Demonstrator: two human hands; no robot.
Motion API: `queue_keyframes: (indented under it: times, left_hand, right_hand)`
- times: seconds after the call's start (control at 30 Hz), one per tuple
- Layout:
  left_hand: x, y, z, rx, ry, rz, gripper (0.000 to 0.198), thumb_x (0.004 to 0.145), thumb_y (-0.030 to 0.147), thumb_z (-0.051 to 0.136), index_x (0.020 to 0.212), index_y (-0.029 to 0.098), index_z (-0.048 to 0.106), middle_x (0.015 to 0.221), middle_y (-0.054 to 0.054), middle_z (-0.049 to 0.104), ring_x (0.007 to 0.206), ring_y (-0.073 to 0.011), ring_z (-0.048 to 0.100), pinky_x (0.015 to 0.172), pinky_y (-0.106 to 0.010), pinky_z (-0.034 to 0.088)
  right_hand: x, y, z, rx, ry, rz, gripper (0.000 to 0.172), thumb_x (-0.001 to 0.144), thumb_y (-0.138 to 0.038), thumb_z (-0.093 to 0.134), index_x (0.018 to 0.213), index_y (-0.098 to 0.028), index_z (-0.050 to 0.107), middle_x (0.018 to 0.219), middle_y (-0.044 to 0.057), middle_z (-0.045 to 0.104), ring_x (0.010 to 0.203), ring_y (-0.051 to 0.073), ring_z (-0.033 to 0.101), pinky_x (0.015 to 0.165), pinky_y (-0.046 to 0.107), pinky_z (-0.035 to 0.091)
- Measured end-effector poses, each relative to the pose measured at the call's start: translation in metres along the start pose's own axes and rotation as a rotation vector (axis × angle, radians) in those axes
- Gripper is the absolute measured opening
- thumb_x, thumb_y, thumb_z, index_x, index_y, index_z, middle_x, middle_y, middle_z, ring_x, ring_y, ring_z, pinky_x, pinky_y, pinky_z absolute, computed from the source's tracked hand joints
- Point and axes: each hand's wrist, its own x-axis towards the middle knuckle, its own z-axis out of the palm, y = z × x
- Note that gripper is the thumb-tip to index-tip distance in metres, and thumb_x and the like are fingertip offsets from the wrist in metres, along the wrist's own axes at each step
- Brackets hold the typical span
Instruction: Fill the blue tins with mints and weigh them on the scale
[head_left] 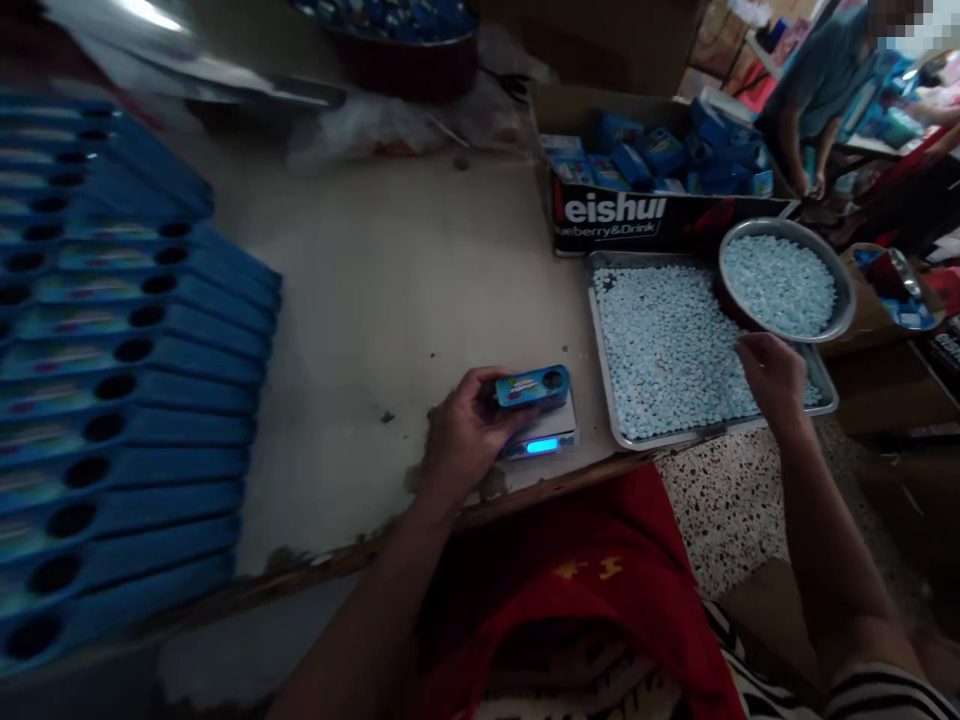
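Blue container (531, 390) in the left hand (466, 425), at the scale (561, 422)

Left hand grasps the container by its left end, printed face and dark round spot turned up. Both are at the scale, close to the front edge of the surface (360, 300); the display (544, 446) glows blue, figures unreadable. Dim light and blur: cannot tell whether the container rests on the plate or hangs just over it.

Right hand (776, 375) is curled at the right part of the metal tray (602, 350), beside the near rim of the round bowl (846, 300). Pale blue pieces (664, 350) spread through the tray. Fingertips turned away; whether they pinch any pieces, I can't say.

Handling, in my judgement: hold the container level and lightly, since a leaning wrist would likely skew any reading. For a true figure, set it wholly on the plate and lift the fingers clear. Pick pieces from the tray's open middle, away from the bowl rim, in small pinches. Mind the tray's front edge: pieces dropped there could go past the surface's edge to the floor (720, 500).
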Motion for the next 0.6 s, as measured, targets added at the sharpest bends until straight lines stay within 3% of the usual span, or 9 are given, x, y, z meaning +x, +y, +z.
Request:
queue_keyframes:
  times: [0.1,0.17,0.27,0.33,0.43,0.53,0.6]
  left_hand:
    - [-0.004,0.007,-0.010,-0.145,0.004,-0.001,0.072,0.060,0.037,0.100,0.122,0.024,0.067,0.129,-0.009,0.076,0.122,-0.0271,0.075,0.111,-0.043,0.061]
    - [-0.009,0.015,-0.024,-0.149,0.090,0.005,0.068,0.061,0.034,0.099,0.121,0.025,0.068,0.132,-0.009,0.075,0.130,-0.0275,0.072,0.117,-0.045,0.057]
    - [-0.019,0.023,-0.050,-0.108,0.321,-0.015,0.051,0.068,0.030,0.093,0.112,0.022,0.071,0.118,-0.007,0.078,0.116,-0.0223,0.074,0.110,-0.040,0.060]
    - [-0.025,0.024,-0.065,-0.115,0.495,-0.025,0.041,0.067,0.027,0.091,0.102,0.018,0.071,0.104,-0.005,0.078,0.101,-0.0178,0.073,0.096,-0.033,0.062]
    - [-0.035,0.024,-0.078,-0.157,0.657,-0.015,0.034,0.062,0.023,0.090,0.089,0.017,0.070,0.088,-0.002,0.076,0.086,-0.0145,0.070,0.082,-0.026,0.060]
    - [-0.045,0.027,-0.083,-0.133,0.633,-0.038,0.029,0.064,0.021,0.089,0.087,0.017,0.072,0.086,-0.002,0.077,0.084,-0.0147,0.071,0.079,-0.026,0.059]
    - [-0.051,0.032,-0.083,-0.056,0.578,-0.069,0.025,0.070,0.023,0.089,0.090,0.018,0.075,0.088,-0.002,0.078,0.086,-0.0154,0.072,0.080,-0.027,0.060]
  right_hand:
    - [-0.010,0.011,0.000,-0.033,-0.023,0.012,0.033,0.097,-0.049,0.068,0.109,-0.020,0.080,0.102,0.012,0.080,0.085,0.026,0.072,0.080,0.041,0.057]
    - [-0.013,0.015,0.005,-0.110,-0.063,-0.050,0.041,0.098,-0.054,0.067,0.118,-0.021,0.078,0.112,0.015,0.078,0.099,0.031,0.071,0.088,0.047,0.058]
    - [-0.012,0.011,0.020,-0.306,-0.151,-0.174,0.057,0.098,-0.062,0.066,0.136,-0.020,0.072,0.129,0.021,0.071,0.121,0.040,0.061,0.102,0.057,0.051]
    - [-0.011,0.002,0.035,-0.430,-0.191,-0.206,0.062,0.099,-0.063,0.065,0.141,-0.018,0.068,0.134,0.025,0.066,0.125,0.043,0.056,0.103,0.059,0.048]
    - [-0.008,-0.015,0.059,-0.496,-0.286,-0.234,0.050,0.104,-0.054,0.058,0.132,-0.015,0.071,0.129,0.026,0.066,0.117,0.042,0.058,0.095,0.052,0.049]
    - [-0.002,-0.030,0.073,-0.402,-0.405,-0.262,0.036,0.106,-0.044,0.053,0.119,-0.017,0.072,0.117,0.021,0.070,0.099,0.033,0.062,0.082,0.041,0.047]
    - [0.002,-0.035,0.074,-0.269,-0.403,-0.230,0.029,0.104,-0.043,0.057,0.107,-0.019,0.073,0.106,0.015,0.071,0.086,0.027,0.060,0.075,0.036,0.044]
